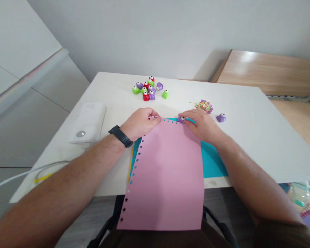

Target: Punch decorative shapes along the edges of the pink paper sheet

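Near edge: pink sheet (pixel 167 172) lies lengthwise, its near end hanging off the white surface (pixel 260 137) toward the person. A row of star-shaped holes runs up its left edge and goes on along part of the far edge.

Under it: teal sheet (pixel 213 162), showing on the right and through the holes. A thin yellow edge (pixel 130 162) peeks out at the left.

Left wrist carries a black watch (pixel 120 136). Left hand (pixel 141 123) sits at the sheet's far left corner, grip closed, fingertips pinching the paper there.

Right hand (pixel 203 125) is at the far edge, right of centre. Its grip is clamped on a small purple punch (pixel 181 119), which sits on the pink sheet's far edge just past the last star hole.

Left of the hands: white device (pixel 89 122) with a cable trailing off the near left.

Right, just beyond the right hand: second purple punch (pixel 221 117), lying free. Behind it, a small heap of multicoloured paper bits (pixel 204 105).

Farther back, centre: cluster of punches (pixel 148 88), green, red and purple, close together.

Far right: wooden board (pixel 268 70) against the wall.
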{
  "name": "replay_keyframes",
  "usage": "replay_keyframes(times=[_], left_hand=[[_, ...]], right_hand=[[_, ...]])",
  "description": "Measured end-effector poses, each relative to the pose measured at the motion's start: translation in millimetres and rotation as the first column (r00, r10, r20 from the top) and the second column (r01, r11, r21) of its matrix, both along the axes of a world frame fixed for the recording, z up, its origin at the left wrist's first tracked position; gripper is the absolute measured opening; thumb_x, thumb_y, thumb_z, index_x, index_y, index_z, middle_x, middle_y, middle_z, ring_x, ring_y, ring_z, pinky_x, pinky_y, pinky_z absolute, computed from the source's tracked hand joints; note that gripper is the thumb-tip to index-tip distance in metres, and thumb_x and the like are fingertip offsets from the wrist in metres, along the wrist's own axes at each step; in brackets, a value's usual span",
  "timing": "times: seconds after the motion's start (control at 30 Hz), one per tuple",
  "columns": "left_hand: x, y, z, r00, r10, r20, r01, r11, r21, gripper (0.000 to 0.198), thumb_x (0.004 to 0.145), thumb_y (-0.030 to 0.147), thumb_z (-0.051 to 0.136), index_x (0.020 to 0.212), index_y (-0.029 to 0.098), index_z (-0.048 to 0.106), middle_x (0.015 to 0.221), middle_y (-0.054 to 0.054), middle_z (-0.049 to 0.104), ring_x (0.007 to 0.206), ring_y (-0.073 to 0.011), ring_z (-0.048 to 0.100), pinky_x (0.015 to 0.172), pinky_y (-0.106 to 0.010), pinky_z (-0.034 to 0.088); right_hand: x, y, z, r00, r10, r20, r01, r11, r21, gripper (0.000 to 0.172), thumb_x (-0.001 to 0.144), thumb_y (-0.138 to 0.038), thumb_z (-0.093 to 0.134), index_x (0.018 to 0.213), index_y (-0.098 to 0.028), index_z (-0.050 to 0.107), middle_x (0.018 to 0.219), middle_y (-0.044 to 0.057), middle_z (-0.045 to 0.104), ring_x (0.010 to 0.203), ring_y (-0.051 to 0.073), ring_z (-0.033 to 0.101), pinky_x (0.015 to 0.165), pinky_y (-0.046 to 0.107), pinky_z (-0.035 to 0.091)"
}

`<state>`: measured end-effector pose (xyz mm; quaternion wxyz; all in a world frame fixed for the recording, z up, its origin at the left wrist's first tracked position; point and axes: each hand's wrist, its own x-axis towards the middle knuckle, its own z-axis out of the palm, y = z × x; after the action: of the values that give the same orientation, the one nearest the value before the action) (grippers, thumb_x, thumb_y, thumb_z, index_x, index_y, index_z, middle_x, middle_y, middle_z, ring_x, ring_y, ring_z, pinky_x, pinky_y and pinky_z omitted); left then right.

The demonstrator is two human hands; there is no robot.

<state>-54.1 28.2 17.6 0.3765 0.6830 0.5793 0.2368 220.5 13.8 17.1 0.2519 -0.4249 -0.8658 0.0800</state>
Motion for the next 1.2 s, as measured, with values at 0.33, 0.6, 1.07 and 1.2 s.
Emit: replay_keyframes(times=[0.33,0.6,1.07,1.2], left_hand=[[1.1,-2.1,4.0,1.000,-0.003,0.012,0.003,1.000,-0.006,0.028,0.086,0.047,0.071,0.095,0.022,0.077,0.078,-0.001,0.073,0.070,-0.0166,0.063,0.058,-0.027,0.041],[0.4,-1.8,2.8,1.000,0.003,-0.005,-0.003,1.000,0.004,0.027,0.086,0.046,0.071,0.094,0.022,0.077,0.078,-0.001,0.074,0.069,-0.0169,0.063,0.057,-0.028,0.041],[0.5,-1.7,5.4,0.999,0.018,-0.046,-0.018,1.000,0.000,0.028,0.084,0.046,0.070,0.095,0.021,0.078,0.081,-0.002,0.077,0.070,-0.0194,0.068,0.057,-0.029,0.044],[1.0,-2.2,6.3,0.998,0.021,-0.056,-0.021,1.000,0.005,0.026,0.084,0.044,0.069,0.094,0.021,0.077,0.080,-0.002,0.077,0.069,-0.0195,0.068,0.057,-0.029,0.044]], right_hand=[[2.5,2.3,-4.4,1.000,-0.010,0.011,0.010,1.000,0.013,0.027,0.102,-0.017,0.060,0.120,-0.018,0.080,0.122,0.012,0.081,0.112,0.029,0.075,0.106,0.047,0.053],[1.3,1.2,-1.6,1.000,-0.009,0.010,0.009,1.000,0.003,0.028,0.101,-0.015,0.061,0.122,-0.019,0.080,0.123,0.012,0.081,0.114,0.030,0.075,0.107,0.047,0.052],[0.6,-0.1,-0.6,1.000,0.027,0.005,-0.027,0.999,-0.023,0.030,0.100,-0.016,0.059,0.123,-0.019,0.080,0.124,0.012,0.081,0.115,0.031,0.074,0.107,0.050,0.052],[-0.7,-1.2,0.7,0.999,0.053,0.002,-0.053,0.998,-0.038,0.031,0.097,-0.015,0.061,0.121,-0.022,0.080,0.120,0.010,0.082,0.112,0.030,0.075,0.104,0.048,0.053]])
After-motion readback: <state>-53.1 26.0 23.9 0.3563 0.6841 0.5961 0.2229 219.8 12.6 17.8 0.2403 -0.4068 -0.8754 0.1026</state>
